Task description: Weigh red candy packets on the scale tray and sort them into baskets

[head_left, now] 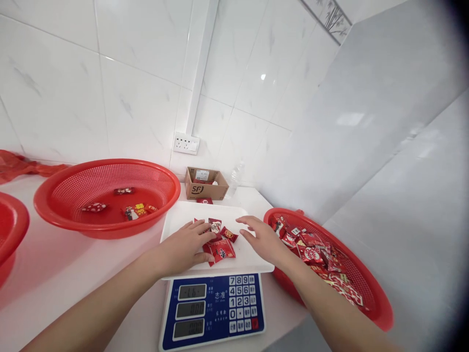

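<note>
Several small red candy packets lie in a loose group on the white pan of a digital scale. My left hand reaches over the group's left side, fingers spread and touching or just above the packets. On the right side of the pan my right hand hovers with its fingers apart, nothing in it, close to a small dark-red wrapped candy. Part of the packets is hidden under my left fingers. The scale's blue panel faces me with three displays and a keypad.
A red mesh basket with a few packets stands to the left, another red basket at the left edge. At right, a red basket holds many packets. Behind the scale are a cardboard box, a clear plastic bottle and a tiled wall.
</note>
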`<state>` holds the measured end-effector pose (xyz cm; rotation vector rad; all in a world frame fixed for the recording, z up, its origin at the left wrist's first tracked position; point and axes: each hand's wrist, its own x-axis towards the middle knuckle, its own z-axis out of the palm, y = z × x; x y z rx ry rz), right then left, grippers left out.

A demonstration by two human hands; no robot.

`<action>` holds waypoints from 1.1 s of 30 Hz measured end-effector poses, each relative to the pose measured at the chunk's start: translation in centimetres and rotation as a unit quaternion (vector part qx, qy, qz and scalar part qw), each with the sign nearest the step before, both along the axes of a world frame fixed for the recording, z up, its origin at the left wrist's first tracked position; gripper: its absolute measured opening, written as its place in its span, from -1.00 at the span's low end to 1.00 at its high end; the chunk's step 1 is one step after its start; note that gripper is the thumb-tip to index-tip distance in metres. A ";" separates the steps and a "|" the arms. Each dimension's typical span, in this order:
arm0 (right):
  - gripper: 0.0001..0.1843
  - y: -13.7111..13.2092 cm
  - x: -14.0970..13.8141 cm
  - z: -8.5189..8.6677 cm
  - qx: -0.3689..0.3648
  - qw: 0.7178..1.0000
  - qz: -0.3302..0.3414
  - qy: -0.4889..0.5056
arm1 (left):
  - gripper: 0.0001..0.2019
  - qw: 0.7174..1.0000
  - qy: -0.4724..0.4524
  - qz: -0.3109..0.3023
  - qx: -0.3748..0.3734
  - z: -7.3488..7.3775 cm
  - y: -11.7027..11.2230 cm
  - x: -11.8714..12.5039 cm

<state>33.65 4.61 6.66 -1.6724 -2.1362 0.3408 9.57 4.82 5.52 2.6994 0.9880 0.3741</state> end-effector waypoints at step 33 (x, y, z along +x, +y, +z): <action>-0.89 -2.1 11.3 -3.1 -0.103 0.972 -0.199 -0.070 | -0.57 0.994 -0.063 0.084 0.036 -0.1 1.2 -1.0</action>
